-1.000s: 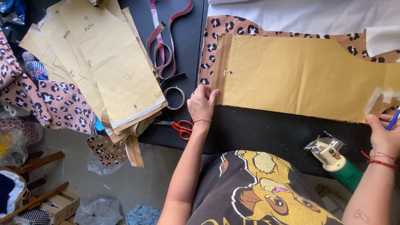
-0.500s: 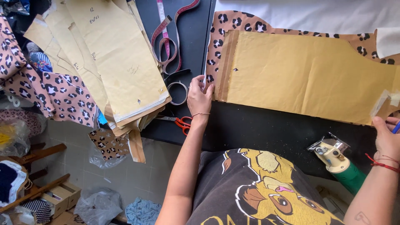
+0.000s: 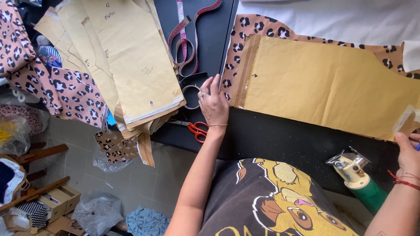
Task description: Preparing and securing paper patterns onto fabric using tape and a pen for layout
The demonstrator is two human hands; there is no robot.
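One tape measure (image 3: pixel 186 41), two scissors (image 3: pixel 197 130), one cutter (image 3: pixel 356 177).

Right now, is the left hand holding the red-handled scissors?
No, the left hand rests flat at the leopard-print fabric's edge; the red-handled scissors lie untouched beside the wrist.

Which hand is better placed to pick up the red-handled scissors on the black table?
Probably the left hand: it rests on the black table just above the red-handled scissors. The right hand is far off, at the tan paper pattern's right end.

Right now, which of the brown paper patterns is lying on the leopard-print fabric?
The single wide paper pattern on the right, which the left hand touches; the others sit in a pile on the left.
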